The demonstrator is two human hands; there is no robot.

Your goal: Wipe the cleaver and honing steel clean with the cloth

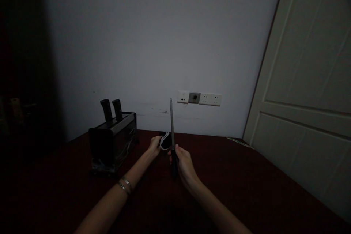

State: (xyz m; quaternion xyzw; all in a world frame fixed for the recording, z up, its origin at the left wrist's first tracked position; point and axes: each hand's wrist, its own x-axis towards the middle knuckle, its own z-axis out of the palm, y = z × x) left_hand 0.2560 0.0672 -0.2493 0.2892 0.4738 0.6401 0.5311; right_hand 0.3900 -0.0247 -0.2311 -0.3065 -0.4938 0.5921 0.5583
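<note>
My right hand (183,159) is closed round the black handle of a sharpening steel (172,122). Its thin grey rod points upward, almost upright, tilted a little to the left. My left hand (155,144), a little farther off, grips a black piece with white edging (165,141); the dim light hides what kind of thing it is. That piece appears just left of the steel, and I cannot tell whether the two touch. Left of my hands stands a dark knife block (112,139) with two black handles (112,110) sticking up from its top.
The dark red table (214,175) runs back to a pale wall (153,44). Sockets and switches (199,98) sit low on that wall. A white panelled door (304,80) rises on the right, and a flat strip (240,142) lies near the table's back right corner.
</note>
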